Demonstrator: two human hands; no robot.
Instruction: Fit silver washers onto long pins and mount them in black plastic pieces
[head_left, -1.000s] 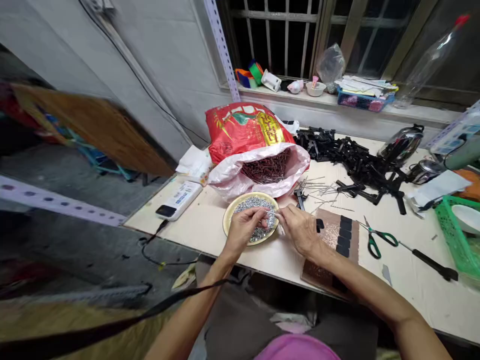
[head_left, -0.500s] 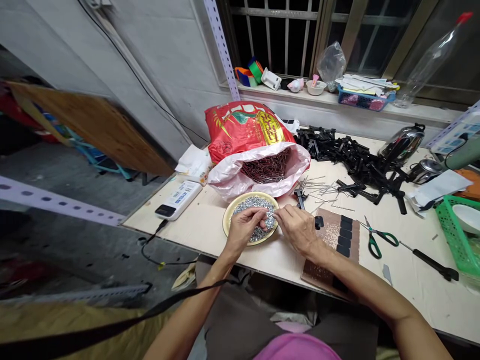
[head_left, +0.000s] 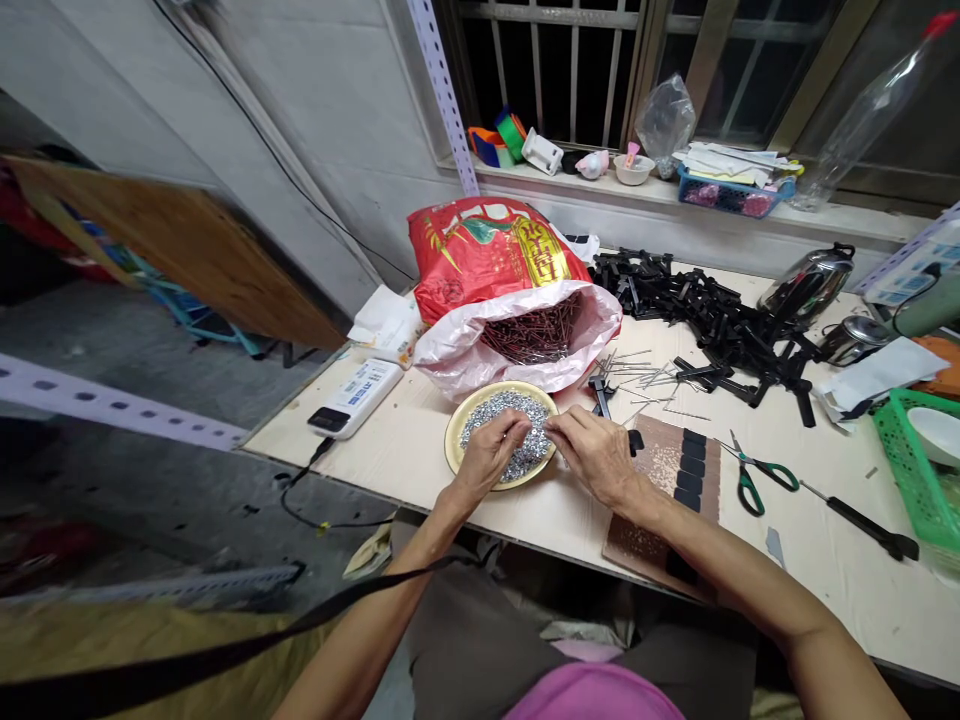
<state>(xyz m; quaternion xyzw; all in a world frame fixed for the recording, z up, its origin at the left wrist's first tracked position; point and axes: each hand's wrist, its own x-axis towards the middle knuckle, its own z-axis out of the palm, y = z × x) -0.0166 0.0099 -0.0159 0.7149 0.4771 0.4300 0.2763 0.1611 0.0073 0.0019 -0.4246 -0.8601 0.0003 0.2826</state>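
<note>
My left hand (head_left: 489,446) hovers over a yellow bowl (head_left: 454,447), its fingers pinched together. Small shiny metal pieces (head_left: 504,403) fill the bowl. At the bowl's right edge my right hand (head_left: 598,455) is also pinched, fingertips facing those of the left across a small gap. Whatever lies between the fingers of either hand is too small to make out. Behind the bowl, a red and pink bag (head_left: 480,260) gapes open on a mass of thin dark reddish-brown rods (head_left: 532,335). Thin metal rods (head_left: 637,375) lie loose near a black clip-like part (head_left: 601,395).
Black plastic parts (head_left: 697,310) are heaped at the back right. A brown board (head_left: 652,465) with black pads, green-handled scissors (head_left: 750,480), a black-handled tool (head_left: 862,525) and a green basket (head_left: 911,470) lie to the right. A white power bank (head_left: 360,395) sits left.
A thin light-coloured piece showed between my fingertips before; now it is out of sight. The left fingers have curled closer together, and a gap has opened between the hands.
</note>
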